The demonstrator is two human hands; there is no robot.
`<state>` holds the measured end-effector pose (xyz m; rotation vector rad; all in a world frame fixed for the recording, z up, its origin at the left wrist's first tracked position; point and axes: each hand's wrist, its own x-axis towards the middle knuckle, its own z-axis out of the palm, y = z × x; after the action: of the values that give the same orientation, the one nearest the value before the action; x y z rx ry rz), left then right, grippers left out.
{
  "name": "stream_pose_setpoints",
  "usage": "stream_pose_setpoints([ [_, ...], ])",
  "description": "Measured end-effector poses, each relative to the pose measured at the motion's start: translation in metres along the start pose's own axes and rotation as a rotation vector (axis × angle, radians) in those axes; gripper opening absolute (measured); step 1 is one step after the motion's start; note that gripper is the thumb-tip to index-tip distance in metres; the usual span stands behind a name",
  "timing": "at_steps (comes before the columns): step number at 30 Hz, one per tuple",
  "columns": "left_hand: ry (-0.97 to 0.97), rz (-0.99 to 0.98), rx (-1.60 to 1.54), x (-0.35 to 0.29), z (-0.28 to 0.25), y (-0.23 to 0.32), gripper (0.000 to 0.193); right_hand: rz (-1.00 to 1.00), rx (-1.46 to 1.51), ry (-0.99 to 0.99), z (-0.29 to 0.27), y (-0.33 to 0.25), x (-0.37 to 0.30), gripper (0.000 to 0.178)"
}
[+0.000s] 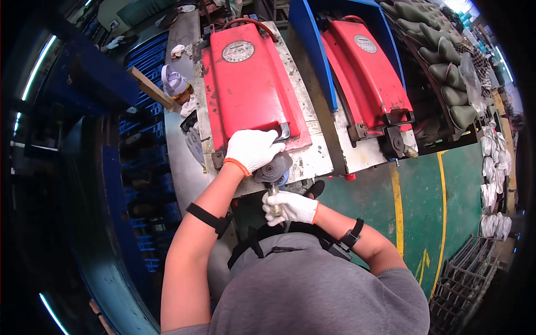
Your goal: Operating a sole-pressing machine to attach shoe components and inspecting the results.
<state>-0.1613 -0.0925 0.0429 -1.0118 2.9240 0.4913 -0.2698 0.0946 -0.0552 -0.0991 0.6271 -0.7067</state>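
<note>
My left hand (251,149), in a white glove with an orange cuff, is at the front end of a red machine cover (245,84). Its fingers close round the cover's metal handle (285,132), whose right end shows beside them. Just below sits a dark round latch piece (272,168) with a bolt at its centre. From this piece a short, pale lever grip (274,192) points toward my body. My right hand (293,207), gloved in white too, is wrapped round that grip. The cover lies down on its worn pale metal base (315,159).
A second red-covered machine (365,70) stands to the right inside a blue guard (315,50). Green boots (452,78) fill a rack beyond it. A lilac clog (173,81) rests on the left bench. Bagged items (491,162) and a metal rack (460,279) stand far right.
</note>
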Motion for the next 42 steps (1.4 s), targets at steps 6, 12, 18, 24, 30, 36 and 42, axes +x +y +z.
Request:
stream_pose_setpoints([
  [6,0.011,-0.022,0.028,-0.001,0.003,-0.002,0.042,-0.007,-0.314,0.193,-0.013,-0.036,-0.047,0.019],
  [12,0.04,-0.017,0.051,0.0,0.003,0.004,0.042,-0.159,-0.346,0.377,-0.044,-0.075,-0.069,0.026],
  [18,0.198,-0.121,-0.14,-0.004,0.001,0.013,0.037,-0.5,-1.032,0.776,-0.063,-0.11,-0.105,0.027],
  [24,0.669,-0.364,-0.838,0.013,0.019,0.052,0.013,-1.209,-1.532,1.516,-0.117,-0.165,-0.227,0.018],
  [30,0.633,0.125,-0.613,0.08,0.01,0.156,0.025,-0.682,-1.641,1.825,-0.239,-0.159,-0.307,0.036],
  [36,0.475,0.358,-0.485,0.142,0.036,0.205,0.04,-0.129,-1.517,1.711,-0.178,-0.141,-0.292,0.041],
  [42,0.434,0.485,-0.358,0.175,0.045,0.243,0.051,-0.216,-1.326,1.433,-0.14,-0.086,-0.29,0.078],
])
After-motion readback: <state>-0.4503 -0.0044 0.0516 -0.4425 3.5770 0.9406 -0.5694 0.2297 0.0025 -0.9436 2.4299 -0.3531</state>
